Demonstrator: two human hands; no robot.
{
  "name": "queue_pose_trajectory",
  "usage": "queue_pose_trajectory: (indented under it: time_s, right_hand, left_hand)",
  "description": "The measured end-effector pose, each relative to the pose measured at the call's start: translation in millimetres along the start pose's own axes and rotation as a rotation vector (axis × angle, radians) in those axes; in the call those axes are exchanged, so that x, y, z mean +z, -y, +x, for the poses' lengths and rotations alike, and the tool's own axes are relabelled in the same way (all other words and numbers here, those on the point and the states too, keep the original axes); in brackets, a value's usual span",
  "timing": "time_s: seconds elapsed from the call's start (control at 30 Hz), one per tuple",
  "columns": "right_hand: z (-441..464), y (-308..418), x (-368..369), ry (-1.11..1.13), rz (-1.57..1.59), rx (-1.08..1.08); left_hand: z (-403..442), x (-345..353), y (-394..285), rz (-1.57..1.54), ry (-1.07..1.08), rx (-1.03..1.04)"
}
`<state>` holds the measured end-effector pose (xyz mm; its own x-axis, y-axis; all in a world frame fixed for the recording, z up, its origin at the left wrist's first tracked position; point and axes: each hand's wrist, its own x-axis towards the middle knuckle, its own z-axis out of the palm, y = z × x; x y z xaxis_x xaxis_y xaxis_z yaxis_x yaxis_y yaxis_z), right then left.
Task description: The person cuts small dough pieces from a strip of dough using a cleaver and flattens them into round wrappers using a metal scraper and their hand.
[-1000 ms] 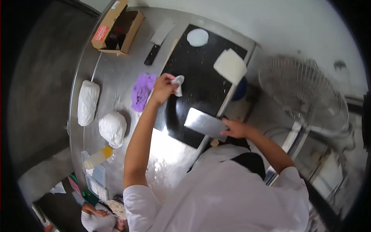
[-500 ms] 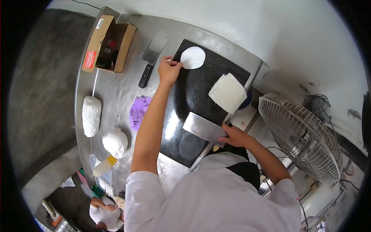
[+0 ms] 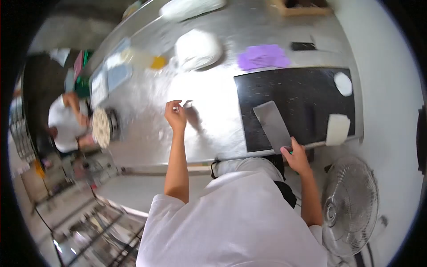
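Observation:
My left hand (image 3: 176, 116) is over the bright metal table (image 3: 213, 129), left of the black board (image 3: 293, 95). Its fingers are curled together beside a small dim shape; what they hold, if anything, is too blurred to tell. My right hand (image 3: 297, 157) grips a wide-bladed cleaver (image 3: 273, 124), whose blade is over the board's lower left part. A flat white round piece (image 3: 343, 84) lies at the board's upper right. Below it sits a folded off-white cloth (image 3: 338, 129). Purple material (image 3: 263, 57) lies just above the board.
White wrapped bundles (image 3: 197, 50) and a yellow-capped bottle (image 3: 142, 58) stand beyond my left hand. A second knife's black handle (image 3: 303, 46) and a cardboard box (image 3: 302, 10) are at the top. A fan (image 3: 351, 207) is at lower right, a co-worker (image 3: 66, 120) at far left.
The view has swung left. My left hand has left the white round piece on the board and moved over the bare metal. My right hand still holds the cleaver over the board.

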<state>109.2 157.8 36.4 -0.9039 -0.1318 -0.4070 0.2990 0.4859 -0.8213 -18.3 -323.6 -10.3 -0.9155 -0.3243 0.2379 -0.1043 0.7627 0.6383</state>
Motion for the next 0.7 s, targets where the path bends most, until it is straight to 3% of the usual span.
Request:
queue_pose_trajectory:
  time_s: [0.07,0.13,0.2,0.27,0.33,0.4,0.7]
  right_hand:
    - [26.7,33.0,34.5,0.035,-0.169,-0.144]
    - [54.7,76.0,76.0,0.097,-0.272,-0.174]
    - [80.2,114.3,107.5,0.165,-0.373,-0.27]
    - [103.9,145.7,132.8,0.204,-0.469,-0.331]
    - [123.9,165.8,153.5,0.234,-0.563,-0.378]
    - [143.3,181.8,170.8,0.278,-0.59,-0.493]
    - [170.0,213.3,207.6,0.442,-0.898,-0.345]
  left_hand:
    - [-13.1,-27.1,38.1,-0.043,-0.102,-0.147]
    - [-24.4,-43.6,58.2,-0.156,-0.06,-0.175]
    - [-31.6,-49.2,59.9,-0.051,0.049,0.024]
    - [-38.4,-47.5,67.9,-0.158,-0.077,-0.081]
    - [-46.7,-47.4,62.1,-0.276,-0.035,-0.298]
    - [-54.9,-49.2,63.4,-0.063,-0.024,-0.037]
    - [-43.5,-56.8,84.1,-0.223,-0.005,-0.013]
